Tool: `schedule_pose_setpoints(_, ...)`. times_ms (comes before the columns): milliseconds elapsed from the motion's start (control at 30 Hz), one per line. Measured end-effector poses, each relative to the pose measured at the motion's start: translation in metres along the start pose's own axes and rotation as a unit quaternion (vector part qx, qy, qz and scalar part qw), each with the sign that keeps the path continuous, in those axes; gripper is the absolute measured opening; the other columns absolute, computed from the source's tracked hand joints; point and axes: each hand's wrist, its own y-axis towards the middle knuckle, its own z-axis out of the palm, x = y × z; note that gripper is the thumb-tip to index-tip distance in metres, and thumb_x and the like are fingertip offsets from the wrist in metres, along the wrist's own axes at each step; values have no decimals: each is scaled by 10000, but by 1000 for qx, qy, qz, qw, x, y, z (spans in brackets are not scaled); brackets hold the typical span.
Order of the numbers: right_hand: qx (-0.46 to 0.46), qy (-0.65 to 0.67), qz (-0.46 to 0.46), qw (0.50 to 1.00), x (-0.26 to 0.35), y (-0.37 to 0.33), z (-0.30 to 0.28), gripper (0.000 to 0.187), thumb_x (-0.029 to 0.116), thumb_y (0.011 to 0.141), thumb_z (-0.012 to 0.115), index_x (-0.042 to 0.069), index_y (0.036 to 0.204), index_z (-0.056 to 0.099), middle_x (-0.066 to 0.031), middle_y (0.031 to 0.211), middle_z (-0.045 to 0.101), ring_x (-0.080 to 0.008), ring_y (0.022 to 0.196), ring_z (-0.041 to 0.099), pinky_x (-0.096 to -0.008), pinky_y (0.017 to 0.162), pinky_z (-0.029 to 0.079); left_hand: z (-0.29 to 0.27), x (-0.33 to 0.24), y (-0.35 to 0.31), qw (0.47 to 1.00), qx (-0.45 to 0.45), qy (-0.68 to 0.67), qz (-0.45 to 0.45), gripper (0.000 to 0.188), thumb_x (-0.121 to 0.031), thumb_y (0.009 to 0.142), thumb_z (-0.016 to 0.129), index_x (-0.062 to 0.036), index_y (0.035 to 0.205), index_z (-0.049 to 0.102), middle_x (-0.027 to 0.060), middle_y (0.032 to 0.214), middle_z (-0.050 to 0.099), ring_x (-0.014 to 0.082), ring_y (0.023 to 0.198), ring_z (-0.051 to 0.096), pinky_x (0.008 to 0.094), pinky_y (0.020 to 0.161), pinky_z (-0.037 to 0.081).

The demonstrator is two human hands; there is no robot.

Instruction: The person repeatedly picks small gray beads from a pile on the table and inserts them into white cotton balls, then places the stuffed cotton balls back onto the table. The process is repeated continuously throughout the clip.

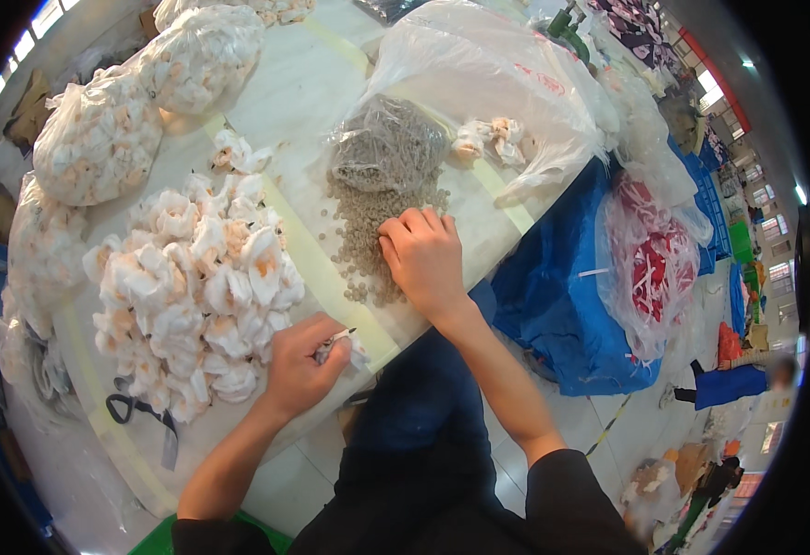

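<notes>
My left hand (299,364) is closed on a small white fabric flower (358,355), its thin dark-tipped stem poking out past the thumb. My right hand (425,264) rests with bent fingers on a spread pile of small grey-brown bead-like pieces (368,231). Whether a piece is pinched there is hidden under the fingers. Behind that pile lies a clear plastic bag (391,143) holding more of the same pieces. To the left is a large heap of white fabric flowers (201,287) with peach-coloured centres.
Stuffed clear bags of flowers (99,139) line the table's far left. Black-handled scissors (136,407) lie by the heap. A big clear plastic sheet (497,65) with a few flowers (490,139) covers the far right. Beyond the right edge hangs a blue bag (553,287).
</notes>
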Motion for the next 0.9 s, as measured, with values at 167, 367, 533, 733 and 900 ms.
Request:
schedule_pose_setpoints(167,38,-93,-49,994,-2,6,1,73,138,868,772,102,899,717,-45,885,640,-262,935,621,-397,842,462,1,2,0,1000,-11,-6,5,181,-67,891,661,-4,1038,746,125,832,663,226,625,578,336,574,435)
schedule_pose_setpoints(367,38,96,14,995,4,5,-11,81,101,934,731,51,974,681,-63,889,644,-214,852,619,-351,797,484,-2,-1,2,1000,0,-5,1,164,-68,898,666,4,1026,738,123,826,650,232,629,578,336,581,438)
schedule_pose_setpoints(533,155,576,246,764,49,-40,-51,93,100,1050,676,10,1069,666,3,907,653,-89,759,565,-265,686,483,2,0,1,1000,-15,-23,-1,124,-69,900,673,9,981,726,114,811,643,225,635,579,338,587,441)
schedule_pose_setpoints(733,209,646,291,674,60,-61,-48,165,161,1077,676,1,1114,668,16,909,645,-40,806,549,-220,732,466,0,0,2,999,9,-31,-5,92,-77,915,678,0,934,726,94,789,644,186,629,580,326,574,436)
schedule_pose_setpoints(900,193,546,251,775,61,-61,-53,133,124,1055,687,-1,1101,684,-3,942,692,-52,830,602,-226,747,497,0,0,2,999,15,-40,-1,89,-69,926,672,-2,939,730,93,800,658,180,634,590,315,579,449)
